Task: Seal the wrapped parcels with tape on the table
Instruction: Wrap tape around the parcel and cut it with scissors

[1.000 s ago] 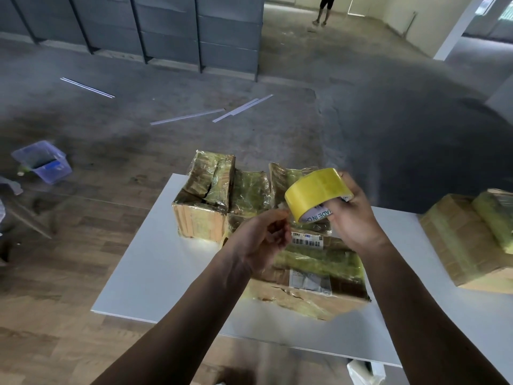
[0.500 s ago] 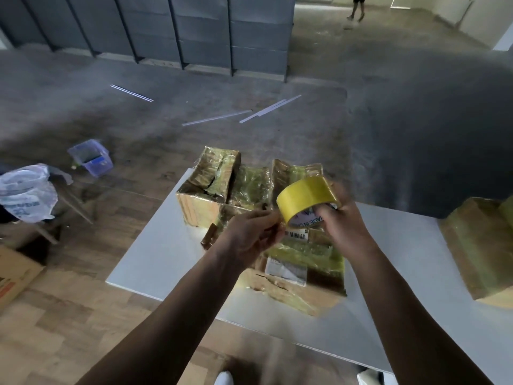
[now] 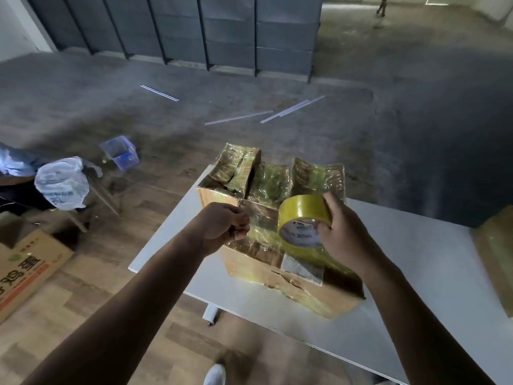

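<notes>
Above the counter, left hand pinches tape end, right hand grips yellow tape roll; strip not yet on the parcel.

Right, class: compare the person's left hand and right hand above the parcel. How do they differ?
The left hand pinches the tape's free end; the right hand grips the yellow tape roll. The left hand is curled tight, the right hand spread around the roll. Both are held over the near parcel.
</notes>
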Action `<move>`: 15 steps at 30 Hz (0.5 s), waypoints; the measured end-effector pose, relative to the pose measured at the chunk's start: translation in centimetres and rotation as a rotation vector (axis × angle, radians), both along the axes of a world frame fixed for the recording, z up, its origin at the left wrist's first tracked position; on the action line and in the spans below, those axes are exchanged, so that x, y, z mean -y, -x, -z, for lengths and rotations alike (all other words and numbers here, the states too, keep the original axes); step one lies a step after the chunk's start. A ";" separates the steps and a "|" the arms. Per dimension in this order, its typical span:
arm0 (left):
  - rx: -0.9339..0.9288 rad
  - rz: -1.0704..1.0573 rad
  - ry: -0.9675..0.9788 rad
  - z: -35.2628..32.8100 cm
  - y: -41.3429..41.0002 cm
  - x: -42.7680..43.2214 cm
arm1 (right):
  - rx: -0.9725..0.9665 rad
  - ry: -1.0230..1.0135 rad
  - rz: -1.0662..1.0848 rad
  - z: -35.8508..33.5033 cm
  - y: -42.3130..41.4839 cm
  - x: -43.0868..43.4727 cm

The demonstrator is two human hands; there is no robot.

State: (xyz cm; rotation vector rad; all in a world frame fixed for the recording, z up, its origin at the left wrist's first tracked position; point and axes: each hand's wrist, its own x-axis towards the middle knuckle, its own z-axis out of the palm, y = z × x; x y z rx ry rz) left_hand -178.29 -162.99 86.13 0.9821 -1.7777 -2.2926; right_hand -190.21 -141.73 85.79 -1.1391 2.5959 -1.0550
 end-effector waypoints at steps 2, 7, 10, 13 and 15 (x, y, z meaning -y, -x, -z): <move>0.007 -0.001 0.025 0.2 -0.4 2.2 | -0.089 -0.084 -0.007 -0.1 -0.3 0.1; 0.066 0.078 -0.127 1.3 -0.8 5.7 | -0.209 -0.098 -0.093 -1.0 -1.3 1.6; 0.053 0.068 -0.080 2.7 -0.5 6.5 | -0.155 -0.075 -0.161 -0.8 -1.1 3.1; 0.055 0.067 0.183 3.6 -0.1 7.2 | -0.163 -0.141 -0.165 0.2 -1.0 4.0; 0.052 0.070 0.243 3.9 0.3 7.9 | -0.214 -0.181 -0.131 0.5 -0.9 4.4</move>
